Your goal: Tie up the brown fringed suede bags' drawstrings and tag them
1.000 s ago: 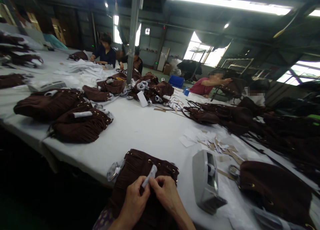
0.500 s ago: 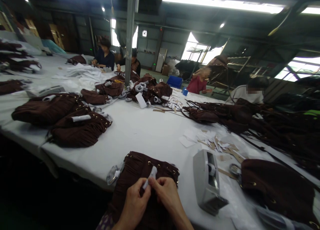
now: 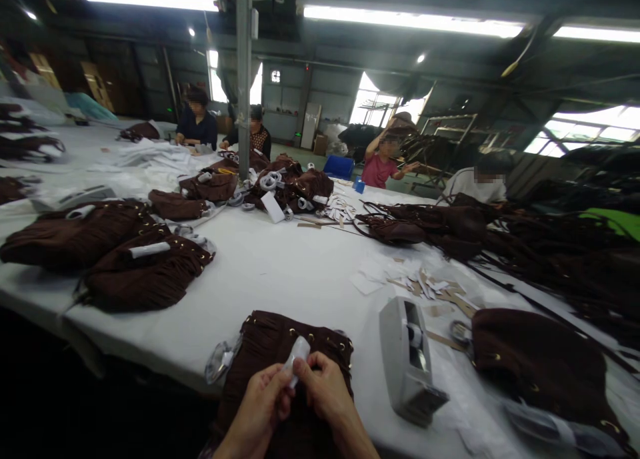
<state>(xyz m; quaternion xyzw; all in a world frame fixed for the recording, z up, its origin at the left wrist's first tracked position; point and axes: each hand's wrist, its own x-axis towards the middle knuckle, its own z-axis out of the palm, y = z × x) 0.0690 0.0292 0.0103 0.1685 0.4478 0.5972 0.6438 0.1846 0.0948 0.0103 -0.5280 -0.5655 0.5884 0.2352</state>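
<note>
A dark brown fringed bag [image 3: 260, 342] with gold eyelets lies in front of me at the table's near edge. Over its upper part, a small white wrapped roll [image 3: 299, 352] is pinched between my two hands. My left hand [image 3: 267, 396] grips the roll's lower end with thumb and fingers. From the other side, my right hand [image 3: 325, 386] presses its thumb on the roll. What the wrapping covers is hidden. A clear-wrapped ring-shaped part [image 3: 217, 362] sticks out at the bag's left side.
Right of the bag stands a grey tape dispenser [image 3: 407, 362]. Another brown bag [image 3: 537, 346] lies beyond it. Paper scraps [image 3: 425, 282] are scattered behind. More brown bags [image 3: 150, 266] lie on the left of the white table [image 3: 280, 266]. Several people sit or stand across the table.
The view has shifted slightly to the right. My fingers have moved a little along the white roll, and more of it shows. A person across the table has raised an arm.
</note>
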